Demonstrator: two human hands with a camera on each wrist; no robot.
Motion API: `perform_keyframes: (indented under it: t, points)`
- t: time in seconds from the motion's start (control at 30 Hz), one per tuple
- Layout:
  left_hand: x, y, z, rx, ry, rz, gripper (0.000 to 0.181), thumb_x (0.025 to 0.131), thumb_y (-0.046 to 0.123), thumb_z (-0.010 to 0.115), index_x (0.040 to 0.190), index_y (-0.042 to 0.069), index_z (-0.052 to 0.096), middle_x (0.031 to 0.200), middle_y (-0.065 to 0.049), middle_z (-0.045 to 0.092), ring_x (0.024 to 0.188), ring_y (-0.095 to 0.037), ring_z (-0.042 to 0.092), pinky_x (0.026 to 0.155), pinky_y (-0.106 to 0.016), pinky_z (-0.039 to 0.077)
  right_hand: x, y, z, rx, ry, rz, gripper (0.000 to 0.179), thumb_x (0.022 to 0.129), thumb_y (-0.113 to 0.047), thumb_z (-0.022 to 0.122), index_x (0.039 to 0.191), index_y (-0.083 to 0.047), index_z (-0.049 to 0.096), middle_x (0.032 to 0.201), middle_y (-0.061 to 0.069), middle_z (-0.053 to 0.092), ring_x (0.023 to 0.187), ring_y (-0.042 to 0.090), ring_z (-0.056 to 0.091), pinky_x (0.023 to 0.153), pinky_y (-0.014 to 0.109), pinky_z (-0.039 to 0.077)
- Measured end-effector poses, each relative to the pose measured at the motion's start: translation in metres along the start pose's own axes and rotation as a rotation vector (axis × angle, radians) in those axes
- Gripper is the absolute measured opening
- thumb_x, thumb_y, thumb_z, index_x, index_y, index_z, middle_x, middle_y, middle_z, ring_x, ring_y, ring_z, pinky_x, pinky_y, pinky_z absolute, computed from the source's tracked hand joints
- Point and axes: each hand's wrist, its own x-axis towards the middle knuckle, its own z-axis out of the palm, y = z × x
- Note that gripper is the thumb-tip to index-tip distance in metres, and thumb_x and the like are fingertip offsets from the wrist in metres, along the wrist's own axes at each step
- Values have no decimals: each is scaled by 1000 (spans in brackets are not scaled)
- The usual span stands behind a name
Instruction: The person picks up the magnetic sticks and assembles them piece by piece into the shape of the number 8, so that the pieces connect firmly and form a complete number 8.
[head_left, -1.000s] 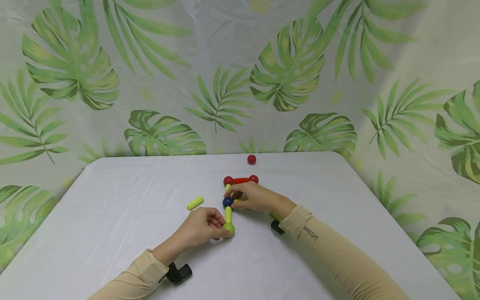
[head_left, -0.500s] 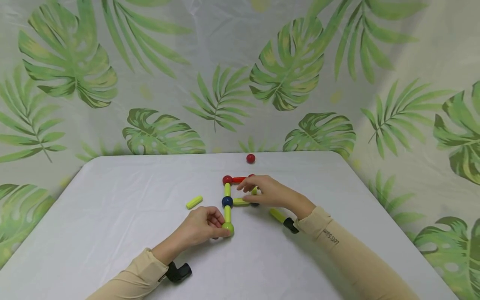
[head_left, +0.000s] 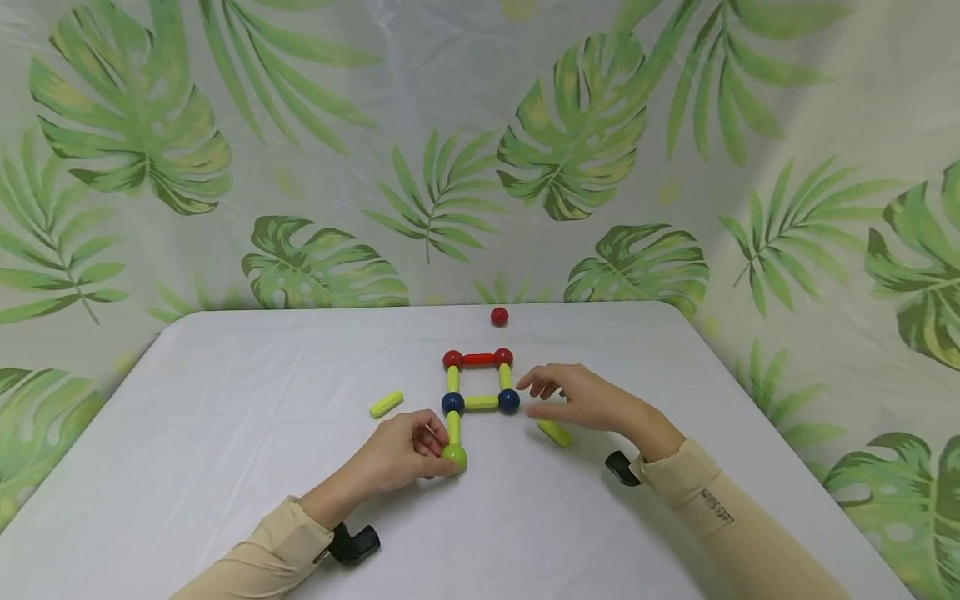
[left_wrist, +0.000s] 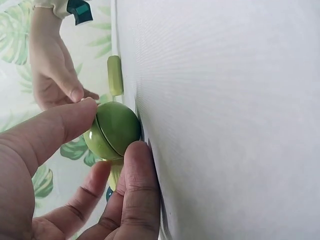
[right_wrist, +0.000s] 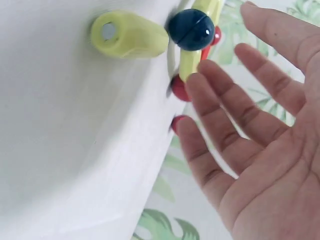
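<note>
My left hand pinches a green ball between thumb and fingers, close over the table. From that ball a yellow-green rod runs up to a dark blue ball. This joins a square of rods with a second dark blue ball, two red balls and a red rod along the far side. Just right of the square hovers my right hand, fingers relaxed and holding nothing. Below it lies a loose yellow-green rod, its end showing a silvery disc in the right wrist view.
Another loose yellow-green rod lies left of the square. A single red ball sits near the far edge of the white-covered table. A leaf-patterned cloth hangs behind.
My right hand has let go near the left blue ball and moved right, uncovering the square's right side and the loose rod. The left hand stays on the green ball.
</note>
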Motion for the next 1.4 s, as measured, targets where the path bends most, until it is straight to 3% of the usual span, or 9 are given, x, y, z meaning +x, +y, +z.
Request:
perform_keyframes:
  t: [0.33, 0.57, 0.73, 1.4]
  points:
    - [-2, 1, -2, 1, -77, 44, 35, 88, 12, 89, 116, 13, 67, 101, -6, 69, 86, -15, 65, 64, -25, 52, -24, 8, 1, 20, 0, 81, 45, 100, -30, 77, 139, -11, 66, 116, 5, 72, 109, 19, 70, 102, 51, 55]
    - [-1, 1, -3, -2, -109, 47, 32, 89, 8, 86, 117, 13, 70, 104, -7, 68, 88, -17, 64, 65, -25, 52, -36, 17, 5, 63, -27, 122, 51, 97, -29, 81, 140, -10, 62, 105, 0, 69, 97, 14, 68, 87, 31, 56]
    - [-1, -1, -4, -2, -121, 51, 32, 89, 7, 85, 117, 13, 71, 104, -7, 68, 88, -17, 63, 66, -26, 51, -39, 23, 9, 97, -50, 122, 53, 95, -27, 85, 138, -9, 60, 99, 0, 66, 90, 14, 64, 81, 25, 54]
    - [0, -3, -5, -24, -132, 53, 33, 89, 5, 85, 117, 14, 71, 105, -8, 68, 88, -17, 63, 66, -25, 51, -38, 29, 16, 98, -14, 112, 33, 93, -21, 85, 117, -8, 66, 91, -1, 63, 80, 11, 58, 72, 21, 48]
